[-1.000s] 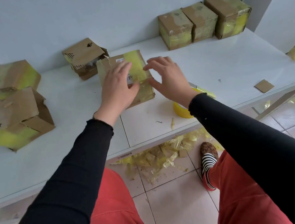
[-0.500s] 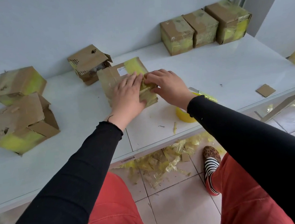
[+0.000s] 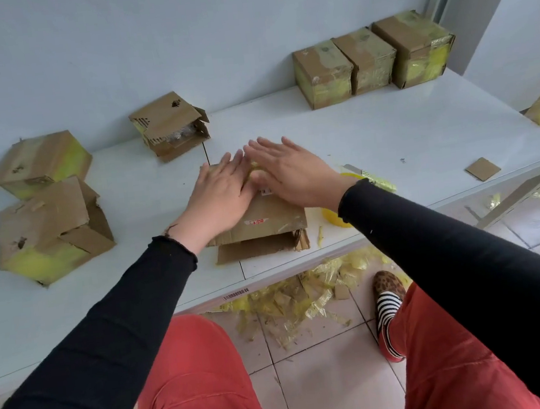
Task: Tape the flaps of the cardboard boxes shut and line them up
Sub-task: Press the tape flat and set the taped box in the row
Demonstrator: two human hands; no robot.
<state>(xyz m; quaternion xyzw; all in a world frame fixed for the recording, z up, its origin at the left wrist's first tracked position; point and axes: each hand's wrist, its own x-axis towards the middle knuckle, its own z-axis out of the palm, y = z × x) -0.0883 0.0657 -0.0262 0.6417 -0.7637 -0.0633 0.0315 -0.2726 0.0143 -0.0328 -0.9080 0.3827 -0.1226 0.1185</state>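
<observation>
White worktop [image 3: 389, 143] against a pale wall, with yellow tape scraps [image 3: 293, 299] all over the tiled floor underneath. Nearest the edge sits the cardboard box [image 3: 263, 220], both hands flat on top: left hand [image 3: 218, 195] and right hand [image 3: 287, 172], fingers spread, gripping nothing. The yellow tape roll [image 3: 336, 218] is just right of it. Three taped boxes [image 3: 369, 58] sit lined up far back right.

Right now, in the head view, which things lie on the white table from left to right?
Two loose boxes → open box by the wall → box under both hands → yellow tape roll → row of three taped boxes → cardboard scrap.
</observation>
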